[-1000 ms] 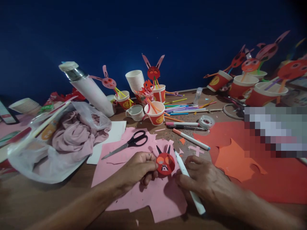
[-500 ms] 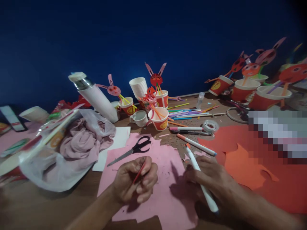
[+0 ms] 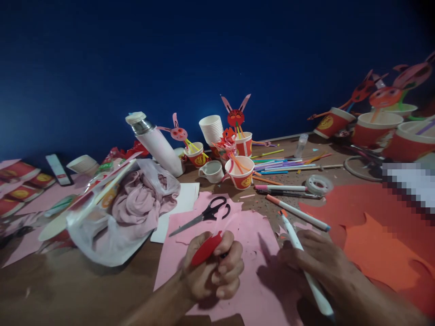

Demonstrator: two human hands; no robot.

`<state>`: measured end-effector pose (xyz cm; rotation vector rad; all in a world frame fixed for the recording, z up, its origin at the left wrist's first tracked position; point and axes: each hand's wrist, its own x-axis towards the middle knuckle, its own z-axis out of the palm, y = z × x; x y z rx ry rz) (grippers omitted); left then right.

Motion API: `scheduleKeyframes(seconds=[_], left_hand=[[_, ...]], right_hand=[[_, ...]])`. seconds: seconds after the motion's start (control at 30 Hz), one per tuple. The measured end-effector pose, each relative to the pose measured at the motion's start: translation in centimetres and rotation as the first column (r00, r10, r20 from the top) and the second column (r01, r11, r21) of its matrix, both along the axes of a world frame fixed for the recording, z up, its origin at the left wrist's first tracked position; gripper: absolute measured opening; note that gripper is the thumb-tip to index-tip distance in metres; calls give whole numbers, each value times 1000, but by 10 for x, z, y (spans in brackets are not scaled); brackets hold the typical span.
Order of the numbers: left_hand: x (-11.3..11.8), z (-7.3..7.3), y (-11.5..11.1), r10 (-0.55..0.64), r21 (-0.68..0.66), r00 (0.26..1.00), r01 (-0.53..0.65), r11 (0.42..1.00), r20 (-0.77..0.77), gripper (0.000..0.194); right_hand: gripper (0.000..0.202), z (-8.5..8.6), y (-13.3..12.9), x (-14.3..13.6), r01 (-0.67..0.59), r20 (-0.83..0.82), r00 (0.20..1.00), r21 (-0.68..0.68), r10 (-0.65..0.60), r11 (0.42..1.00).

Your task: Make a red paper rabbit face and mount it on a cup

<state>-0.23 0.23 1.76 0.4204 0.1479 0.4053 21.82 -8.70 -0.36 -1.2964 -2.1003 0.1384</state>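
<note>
My left hand [image 3: 217,271] is closed around a red paper cutout [image 3: 206,249], its flat side turned up. A narrow pink strip rises from the cutout's upper end, and a small dark spot shows between the fingers. In my right hand [image 3: 314,258] is a white marker [image 3: 307,267], its orange end pointing up and away from me. Both hands are above a sheet of pink paper [image 3: 251,240] with ragged edges. Black-handled scissors [image 3: 204,215] lie on that sheet, beyond my left hand.
Behind the hands stand paper cups [image 3: 240,172] with rabbit-faced straw figures, a small mug [image 3: 211,172] and a white flask [image 3: 156,147]. At left sits a plastic bag [image 3: 98,246] with pink cloth. Markers [image 3: 297,212], tape [image 3: 319,184], straws [image 3: 288,165] and orange paper [image 3: 377,253] lie at right.
The red cutout in my left hand has turned from nearly edge-on to showing its flat face, and the pink strip has come into sight. The view has swung left; my right hand keeps the marker.
</note>
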Motion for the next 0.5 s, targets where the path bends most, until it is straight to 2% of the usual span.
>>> scheduleKeyframes(seconds=[0.17,0.23,0.3,0.33,0.4,0.5], left_hand=[[0,-3,2,19,43,1000,-18,999,-25,28],[-1,-4,4,94,98,991,-85,992,-93,22],[-3,-6,6,227,180,952,-191,965,-206,16],[-4,-7,7,300,229,910,-239,944,-286,15],[-7,-11,7,431,371,778,-274,888,-457,16],[-11,-15,5,579,617,573,-156,771,-580,17]], right_hand=[[44,1,1,1,18,42,999,-58,-15,998],[42,2,3,1,14,43,999,-110,-9,994],[37,1,5,1,20,22,1000,-144,-17,989],[34,0,6,1,29,4,1000,-155,-29,988],[25,-1,10,0,63,-58,996,-178,-74,982],[12,5,16,-2,98,-259,946,-342,-194,935]])
